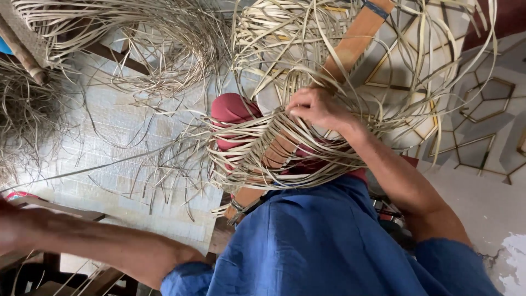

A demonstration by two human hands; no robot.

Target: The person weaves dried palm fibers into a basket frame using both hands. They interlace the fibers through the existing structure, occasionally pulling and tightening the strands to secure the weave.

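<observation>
Blue shirt, short sleeves, bare forearms

The person wears a loose blue shirt (323, 241) of plain woven cloth, creased in soft folds across the front and showing no print or pattern. Its sleeves are short: the left sleeve (186, 279) ends in a rumpled hem just above the elbow, and the right sleeve (455, 263) stops at about the same height (its edge sits near the bottom corner of the view). Both forearms are bare below the sleeves. The right hand (315, 107) carries no ring, watch or glove; the left hand (8, 225) is blurred at the frame's edge, too smeared to tell any detail.
</observation>
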